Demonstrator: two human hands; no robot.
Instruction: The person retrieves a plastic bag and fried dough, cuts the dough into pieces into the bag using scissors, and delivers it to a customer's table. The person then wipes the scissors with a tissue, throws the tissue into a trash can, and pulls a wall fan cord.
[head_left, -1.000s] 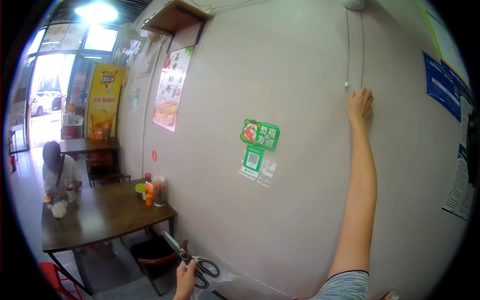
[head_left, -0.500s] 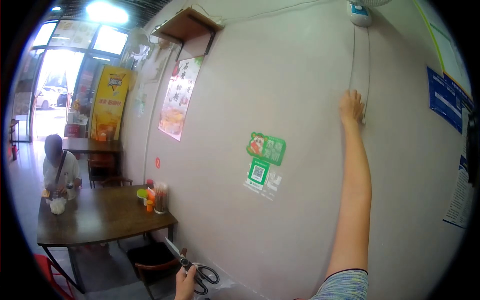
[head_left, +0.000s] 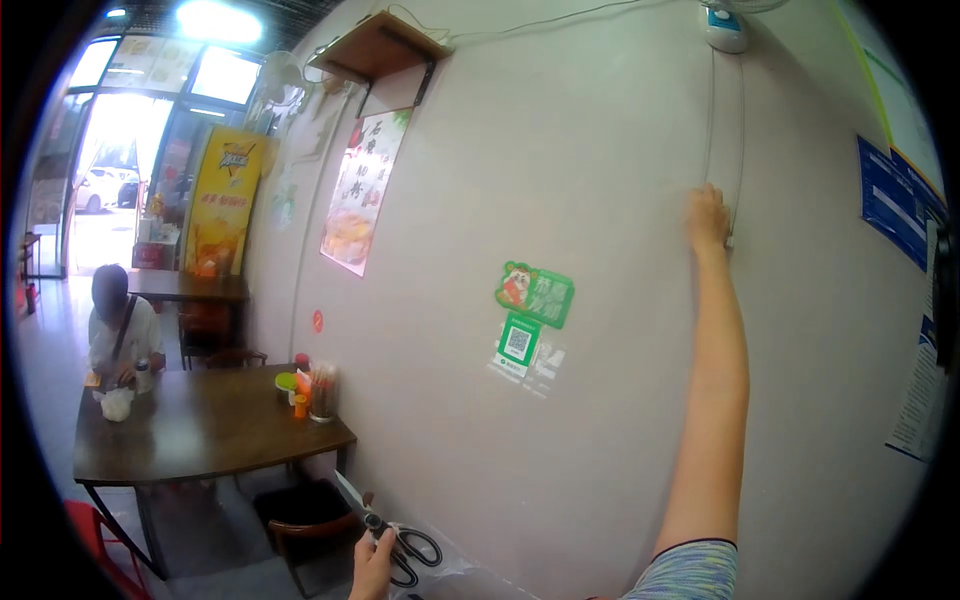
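Note:
My left hand (head_left: 372, 568) is closed around a pair of scissors (head_left: 375, 522) at the bottom of the view. Their black-handled loops point right and the blade tips upward to the left. High on the right, my right hand (head_left: 709, 218) is raised to the wall, its fingers curled around a thin pull cord (head_left: 711, 120). That cord hangs from a wall fan (head_left: 727, 32), only partly visible at the top edge. A second cord (head_left: 740, 140) runs beside it, with a small end piece showing just right of my wrist.
A person (head_left: 122, 325) sits at a dark wooden table (head_left: 200, 440) on the left. It holds condiments and a chopstick holder (head_left: 322, 395). A chair (head_left: 305, 515) stands below. On the wall are a shelf (head_left: 378, 48), a poster (head_left: 365, 190) and a green QR sign (head_left: 518, 342).
My right hand has closed more tightly round the cord and sits slightly lower along it. My left hand still has the scissors. The view has shifted a little.

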